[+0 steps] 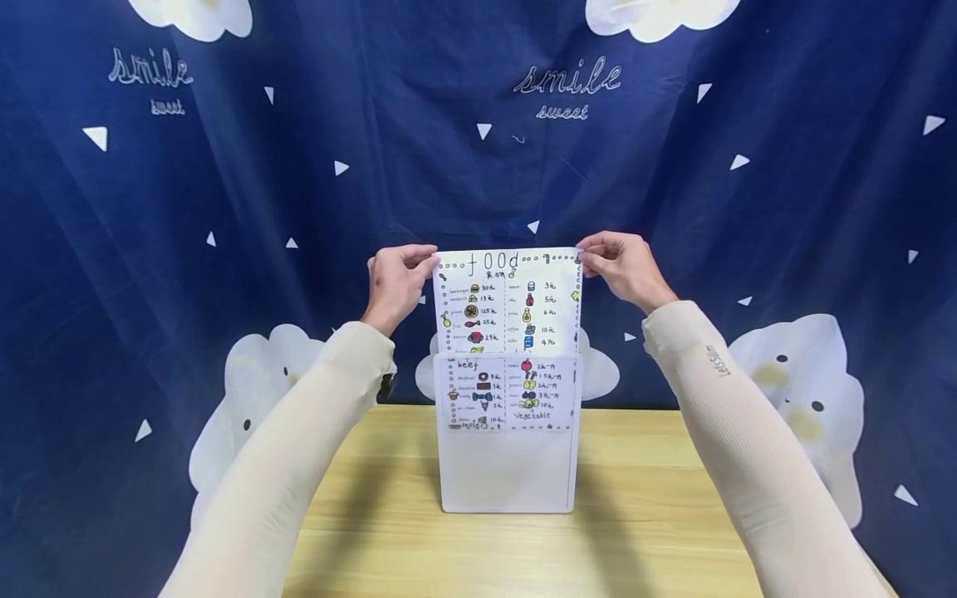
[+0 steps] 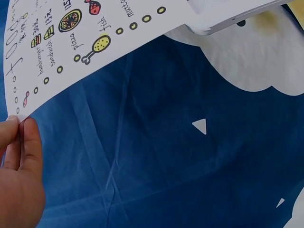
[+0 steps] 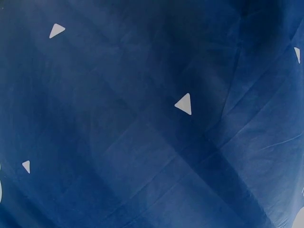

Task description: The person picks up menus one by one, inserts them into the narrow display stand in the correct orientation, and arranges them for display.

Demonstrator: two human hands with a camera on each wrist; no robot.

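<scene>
I hold a hand-drawn food sheet (image 1: 507,299) upright by its two top corners: my left hand (image 1: 396,282) pinches the left corner and my right hand (image 1: 624,267) pinches the right corner. The lower half of the sheet sits inside a clear plastic sleeve (image 1: 510,465) that stands on the wooden tabletop (image 1: 658,515), so the drawings there look a little cloudy. The small words beside the pictures are hard to read. My right wrist view shows only the blue curtain (image 3: 142,142), not the hand or the sheet. In the left wrist view, the sheet is cut off at the top.
</scene>
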